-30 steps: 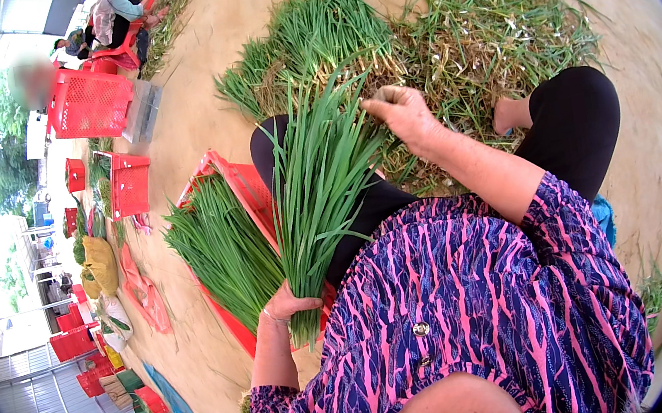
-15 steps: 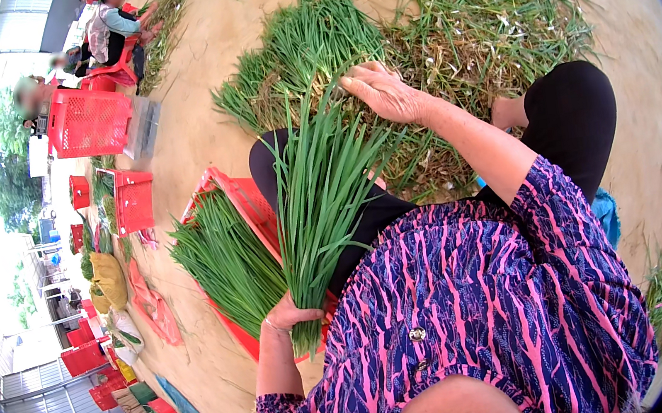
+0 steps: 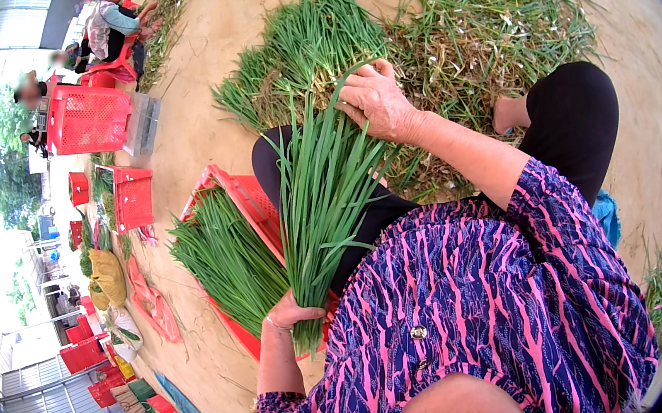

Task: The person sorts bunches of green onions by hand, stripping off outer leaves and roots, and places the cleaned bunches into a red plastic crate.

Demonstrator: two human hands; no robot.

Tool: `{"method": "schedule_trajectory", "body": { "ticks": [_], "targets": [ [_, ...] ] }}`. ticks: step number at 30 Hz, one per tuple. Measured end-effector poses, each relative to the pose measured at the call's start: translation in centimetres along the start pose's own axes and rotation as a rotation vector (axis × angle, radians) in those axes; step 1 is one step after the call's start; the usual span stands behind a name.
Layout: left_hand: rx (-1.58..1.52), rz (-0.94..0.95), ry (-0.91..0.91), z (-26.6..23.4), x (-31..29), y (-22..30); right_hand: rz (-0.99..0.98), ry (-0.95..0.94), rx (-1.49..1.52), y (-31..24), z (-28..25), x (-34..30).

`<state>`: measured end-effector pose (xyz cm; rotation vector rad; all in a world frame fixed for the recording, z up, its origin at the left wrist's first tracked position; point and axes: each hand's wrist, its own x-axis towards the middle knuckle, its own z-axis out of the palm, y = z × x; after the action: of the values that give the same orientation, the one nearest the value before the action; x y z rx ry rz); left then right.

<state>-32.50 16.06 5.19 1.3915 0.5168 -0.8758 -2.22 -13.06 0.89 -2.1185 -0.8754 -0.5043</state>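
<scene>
My left hand (image 3: 288, 312) is wrapped round the lower end of a bunch of garlic chives (image 3: 321, 224), whose long flat leaves fan out away from me across my left thigh. At the far end of that bunch, my right hand (image 3: 378, 104) is closed with its fingertips together on a chive leaf, which arcs up over the fingers. Left of the bunch, a red plastic crate (image 3: 251, 204) holds more chives (image 3: 227, 245), laid lengthwise. Beyond my hands lies a heap of green chives (image 3: 321, 36) on the floor.
A pile of withered leaves and trimmings (image 3: 493, 43) spreads between and beyond my legs. More red crates (image 3: 91, 117), a yellow sack (image 3: 108, 277) and a pink plastic bag (image 3: 151, 301) stand or lie at the left. A seated person (image 3: 107, 27) works at the far left.
My right hand has drawn slightly toward me and its fingers, stretched out before, have closed on a leaf that now arcs over them. My left hand stays put with the bunch.
</scene>
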Motion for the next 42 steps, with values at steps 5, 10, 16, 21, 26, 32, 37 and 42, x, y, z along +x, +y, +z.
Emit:
{"method": "schedule_trajectory", "body": {
  "ticks": [5, 10, 16, 21, 26, 32, 37, 42],
  "targets": [
    [0.051, 0.085, -0.048, -1.3, 0.5, -1.7, 0.369, -0.059, -0.373, 5.6, 1.5, -0.5],
    [0.033, 0.084, -0.045, -1.7, 0.6, -2.4, 0.734, -0.116, -0.34, 10.5, -5.0, -1.0],
    [-0.067, 0.012, -0.041, -0.7, 0.1, -1.0, 0.434, 0.148, -0.266, 7.0, -7.0, -0.5],
    [0.002, 0.078, -0.042, -0.9, 0.4, -1.1, 0.363, -0.234, 0.327, 1.8, -6.7, -0.5],
    [0.028, 0.064, -0.056, -0.4, 0.2, -0.1, 0.413, -0.287, 0.571, 2.7, -3.6, -2.4],
    [-0.008, 0.069, -0.098, 0.2, 0.1, 0.6, 0.681, -0.308, 0.883, 2.2, -2.5, -2.5],
    [0.006, 0.051, -0.076, 0.1, 0.0, 0.4, 0.309, -0.259, 0.326, 1.1, -3.3, -1.9],
    [0.088, 0.131, -0.028, -0.7, 0.3, -1.0, 0.172, -0.201, 0.15, 0.5, -2.5, -1.3]
  ]
}}
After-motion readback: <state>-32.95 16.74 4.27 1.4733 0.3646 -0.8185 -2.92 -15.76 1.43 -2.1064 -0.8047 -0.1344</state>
